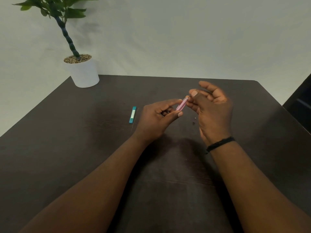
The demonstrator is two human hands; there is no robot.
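My left hand (158,118) pinches a slim pink pen-like barrel (182,104) between thumb and forefinger, above the middle of the dark table (84,148). My right hand (210,108) is at the barrel's upper end, its thumb and a finger pinching a thin dark lead or tip that is too small to make out; its other fingers spread out. A teal lead case (133,114) lies flat on the table left of my left hand. A tiny dark cap-like piece (194,120) lies on the table beside my right palm.
A white pot (84,73) with a green plant (55,9) stands at the table's far left corner against a pale wall. A dark piece of furniture (301,105) stands past the table's right edge.
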